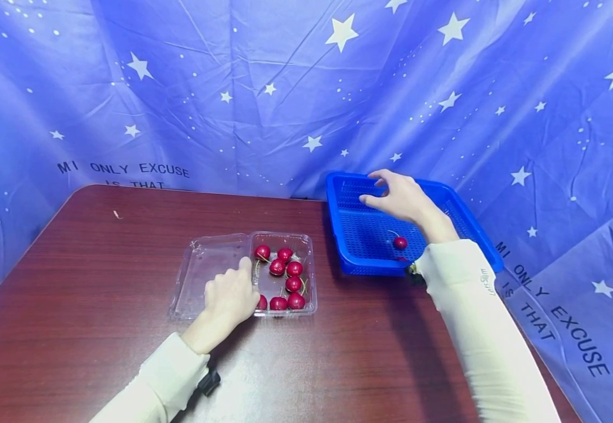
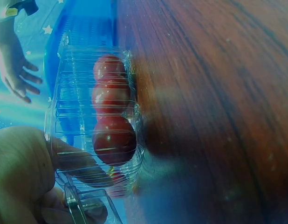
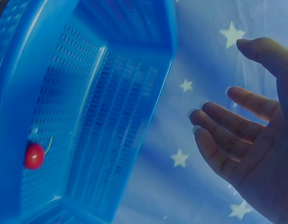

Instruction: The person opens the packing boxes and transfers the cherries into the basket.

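Note:
My left hand (image 1: 232,295) grips the clear plastic clamshell box (image 1: 313,276) at its hinge side, one digit showing through the wall in the left wrist view. Several red cherries (image 1: 294,269) with green stems lie inside it; the row by the near wall appears as stacked cherries (image 2: 113,140) in that view. The box's lid (image 1: 195,276) lies folded back to the left, partly under my hand. My right hand (image 1: 404,200), fingers spread and holding nothing, hovers above the blue basket (image 1: 338,235). Inside the basket sits a cherry (image 3: 34,156); another is partly hidden behind the rim.
The brown wooden table (image 1: 100,282) carries both containers, the basket to the right of the box. A small pale scrap (image 1: 117,215) lies at the back left. Blue star-printed cloth (image 1: 264,88) hangs behind the table and along its right side.

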`<state>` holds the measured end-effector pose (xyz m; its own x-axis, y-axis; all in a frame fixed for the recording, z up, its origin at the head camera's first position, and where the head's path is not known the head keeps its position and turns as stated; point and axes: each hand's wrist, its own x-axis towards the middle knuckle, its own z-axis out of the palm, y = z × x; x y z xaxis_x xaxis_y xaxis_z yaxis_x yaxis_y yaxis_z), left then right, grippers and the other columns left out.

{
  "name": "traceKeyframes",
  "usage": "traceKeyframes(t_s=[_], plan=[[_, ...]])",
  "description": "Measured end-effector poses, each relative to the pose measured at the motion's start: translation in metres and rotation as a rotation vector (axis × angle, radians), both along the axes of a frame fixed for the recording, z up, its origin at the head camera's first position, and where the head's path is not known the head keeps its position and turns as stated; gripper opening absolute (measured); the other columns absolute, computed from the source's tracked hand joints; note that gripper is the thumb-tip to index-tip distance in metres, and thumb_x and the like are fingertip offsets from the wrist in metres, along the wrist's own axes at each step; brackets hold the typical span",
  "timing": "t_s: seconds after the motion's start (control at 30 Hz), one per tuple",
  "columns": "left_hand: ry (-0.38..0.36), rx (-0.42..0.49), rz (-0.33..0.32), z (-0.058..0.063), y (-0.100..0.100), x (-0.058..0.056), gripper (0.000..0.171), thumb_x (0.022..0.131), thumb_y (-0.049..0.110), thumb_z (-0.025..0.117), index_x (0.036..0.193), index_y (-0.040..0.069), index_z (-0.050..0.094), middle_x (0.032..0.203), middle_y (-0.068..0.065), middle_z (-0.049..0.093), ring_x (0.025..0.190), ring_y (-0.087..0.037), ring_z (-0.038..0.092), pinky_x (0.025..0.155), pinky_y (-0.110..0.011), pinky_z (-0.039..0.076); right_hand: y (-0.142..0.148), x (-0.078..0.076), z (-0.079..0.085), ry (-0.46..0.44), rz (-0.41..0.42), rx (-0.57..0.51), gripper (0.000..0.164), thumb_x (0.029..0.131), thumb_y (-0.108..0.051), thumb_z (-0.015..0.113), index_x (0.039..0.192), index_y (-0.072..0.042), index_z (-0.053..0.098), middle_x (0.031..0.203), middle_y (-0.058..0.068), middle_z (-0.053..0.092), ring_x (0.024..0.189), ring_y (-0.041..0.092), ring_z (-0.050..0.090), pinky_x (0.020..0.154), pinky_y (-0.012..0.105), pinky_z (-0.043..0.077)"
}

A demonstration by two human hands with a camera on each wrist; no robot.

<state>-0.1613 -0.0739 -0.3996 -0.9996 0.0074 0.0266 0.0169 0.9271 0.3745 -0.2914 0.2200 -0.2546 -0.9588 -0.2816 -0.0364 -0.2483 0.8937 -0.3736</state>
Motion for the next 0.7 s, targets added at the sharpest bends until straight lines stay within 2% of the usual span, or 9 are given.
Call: traceKeyframes(t_s=[0.17, 0.37, 0.7], plan=[[0.011, 0.001, 0.001, 0.000, 0.000, 0.000, 0.021, 0.079, 0.016, 0.058, 0.092, 0.003, 0.048, 0.074, -0.025, 0.069, 0.066, -0.044, 0.066, 0.050, -0.054, 0.049, -0.020, 0.002, 0.001, 0.038, 0.057, 0.039, 0.065, 0.089, -0.038, 0.063, 0.141, -0.005, 0.043, 0.139, 0.028, 0.052, 0.124, 0.043, 0.048, 0.100, 0.063, 0.040], [0.012, 0.000, 0.002, 0.000, -0.001, 0.000, 0.021, 0.079, 0.015, 0.058, 0.092, 0.003, 0.048, 0.073, -0.025, 0.069, 0.065, -0.044, 0.066, 0.049, -0.054, 0.049, -0.045, 0.004, -0.004, 0.095, 0.131, 0.134, 0.065, 0.087, -0.040, 0.063, 0.140, -0.006, 0.046, 0.139, 0.023, 0.054, 0.127, 0.038, 0.048, 0.102, 0.062, 0.039], [0.010, 0.002, -0.001, 0.000, -0.001, 0.000, 0.020, 0.079, 0.016, 0.058, 0.092, 0.004, 0.048, 0.074, -0.025, 0.069, 0.065, -0.044, 0.066, 0.049, -0.053, 0.049, -0.086, 0.020, -0.026, 0.255, 0.266, 0.222, 0.065, 0.087, -0.052, 0.060, 0.134, -0.008, 0.053, 0.130, 0.018, 0.060, 0.117, 0.037, 0.054, 0.094, 0.056, 0.046]])
